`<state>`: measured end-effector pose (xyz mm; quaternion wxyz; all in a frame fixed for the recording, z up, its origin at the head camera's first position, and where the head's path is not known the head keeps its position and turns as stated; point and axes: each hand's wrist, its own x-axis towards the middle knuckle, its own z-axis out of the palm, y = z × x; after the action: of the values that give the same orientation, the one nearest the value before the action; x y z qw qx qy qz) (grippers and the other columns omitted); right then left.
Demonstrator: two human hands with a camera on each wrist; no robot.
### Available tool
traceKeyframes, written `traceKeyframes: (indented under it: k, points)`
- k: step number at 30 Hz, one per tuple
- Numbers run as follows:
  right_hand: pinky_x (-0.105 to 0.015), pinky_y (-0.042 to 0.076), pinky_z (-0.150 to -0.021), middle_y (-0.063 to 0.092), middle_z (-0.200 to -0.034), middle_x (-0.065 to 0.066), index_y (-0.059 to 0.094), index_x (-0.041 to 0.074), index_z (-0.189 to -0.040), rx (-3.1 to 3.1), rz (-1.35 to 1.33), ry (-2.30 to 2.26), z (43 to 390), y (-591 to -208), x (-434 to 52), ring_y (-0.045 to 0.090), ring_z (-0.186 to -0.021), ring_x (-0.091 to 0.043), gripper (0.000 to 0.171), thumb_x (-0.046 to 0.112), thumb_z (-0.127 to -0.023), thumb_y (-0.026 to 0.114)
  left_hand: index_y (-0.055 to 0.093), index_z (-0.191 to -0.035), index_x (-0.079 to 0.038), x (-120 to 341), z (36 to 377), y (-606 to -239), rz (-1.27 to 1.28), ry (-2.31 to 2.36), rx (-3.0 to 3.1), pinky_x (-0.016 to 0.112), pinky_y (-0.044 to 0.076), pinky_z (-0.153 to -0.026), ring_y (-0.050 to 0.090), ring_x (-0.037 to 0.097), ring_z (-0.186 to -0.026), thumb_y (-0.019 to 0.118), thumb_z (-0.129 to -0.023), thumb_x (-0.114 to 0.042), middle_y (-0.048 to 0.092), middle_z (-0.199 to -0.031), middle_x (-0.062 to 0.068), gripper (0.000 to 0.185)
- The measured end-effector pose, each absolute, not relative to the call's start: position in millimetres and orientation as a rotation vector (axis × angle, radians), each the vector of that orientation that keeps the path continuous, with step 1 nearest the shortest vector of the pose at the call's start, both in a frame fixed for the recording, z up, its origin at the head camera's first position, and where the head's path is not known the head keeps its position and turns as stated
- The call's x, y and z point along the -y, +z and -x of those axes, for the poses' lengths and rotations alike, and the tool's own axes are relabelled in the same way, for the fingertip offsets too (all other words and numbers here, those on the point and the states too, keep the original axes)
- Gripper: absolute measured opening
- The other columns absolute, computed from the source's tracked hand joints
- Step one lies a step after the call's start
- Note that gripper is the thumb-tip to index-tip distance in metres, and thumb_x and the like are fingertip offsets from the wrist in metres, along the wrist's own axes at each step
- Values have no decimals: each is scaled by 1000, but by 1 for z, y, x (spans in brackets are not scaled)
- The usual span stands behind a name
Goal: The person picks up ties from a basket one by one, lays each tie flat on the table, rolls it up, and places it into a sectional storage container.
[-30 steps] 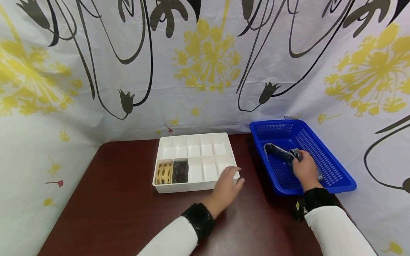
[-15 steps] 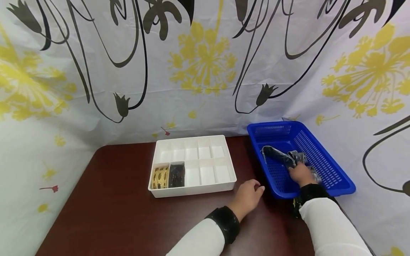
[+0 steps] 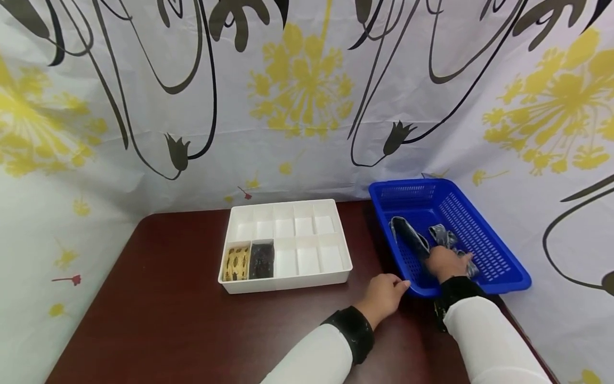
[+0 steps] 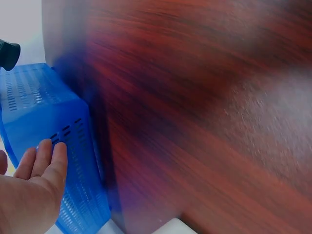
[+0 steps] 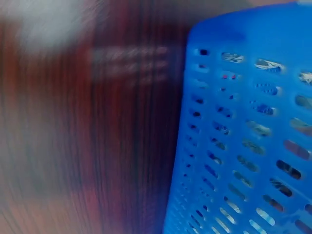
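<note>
In the head view my right hand (image 3: 447, 263) is down inside the blue basket (image 3: 508, 266), its fingers at the near end of a long dark-blue strip with pale edges (image 3: 409, 231), which it seems to pinch. The fingertips are partly hidden. Beside it lies a crumpled grey-blue strip (image 3: 443, 236). My left hand (image 3: 382, 298) is at the basket's near left corner, thumb and fingers extended towards the rim. In the left wrist view its straight fingers (image 4: 57, 165) are against or very near the slotted basket wall (image 4: 80, 161). The right wrist view shows only the basket's outer wall (image 5: 243, 122) and table.
A white divided tray (image 3: 288, 282) stands left of the basket. Its two front-left compartments hold a yellow piece with dark spots (image 3: 236, 265) and a black piece (image 3: 261, 261). Both rest on a dark red-brown table (image 3: 182, 314). A patterned curtain (image 3: 288, 176) hangs behind.
My left hand has moved right from the tray's corner to the basket's corner. My right hand has shifted from the crumpled strip down and left to the end of the long dark strip.
</note>
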<state>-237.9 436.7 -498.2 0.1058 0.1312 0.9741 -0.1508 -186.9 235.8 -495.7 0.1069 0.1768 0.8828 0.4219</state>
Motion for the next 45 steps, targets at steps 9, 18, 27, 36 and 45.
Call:
traceKeyframes:
  k: [9, 18, 27, 36, 45]
  points:
    - [-51, 46, -52, 62, -78, -28, 62, -11, -103, -3272, -274, -461, 232, -497, -431, 58, -61, -40, 22, 5, -92, 51, 48, -63, -14, -245, 181, -493, -488, 1316, -2592, 19, 32, -49, 37, 7, -51, 56, -97, -30, 36, -53, -7, 39]
    - [-56, 46, -68, 64, -93, -32, 63, -11, -104, -3611, -566, -1047, 231, -468, -420, 60, -79, -49, 23, 6, -96, 50, 45, -61, -14, -245, 179, -493, -438, 1372, -2543, 20, 30, -47, 34, 8, -48, 57, -97, -27, 33, -51, -6, 40]
    - [-16, 35, -57, 63, -83, 5, 67, 1, -117, -3330, -860, -1746, 221, -405, -406, 45, -62, 1, 30, 18, -97, 53, 55, -70, -10, -241, 178, -489, -375, 1390, -2500, 22, 34, -52, 40, 9, -53, 56, -97, -27, 39, -56, -4, 32]
    - [-12, 47, -64, 69, -95, 7, 71, 7, -114, -3177, -565, -2338, 200, -344, -381, 60, -74, 1, 24, 13, -95, 58, 63, -78, -10, -239, 180, -491, -294, 1354, -2527, 25, 42, -57, 48, 10, -62, 61, -94, -34, 50, -64, -3, 29]
    - [-16, 37, -47, 70, -78, 5, 74, 1, -101, -3029, -99, -2862, 179, -286, -349, 45, -47, -6, 16, 3, -90, 63, 63, -80, -7, -233, 184, -494, -364, 1394, -2541, 27, 43, -59, 50, 13, -63, 66, -90, -28, 53, -67, -1, 24]
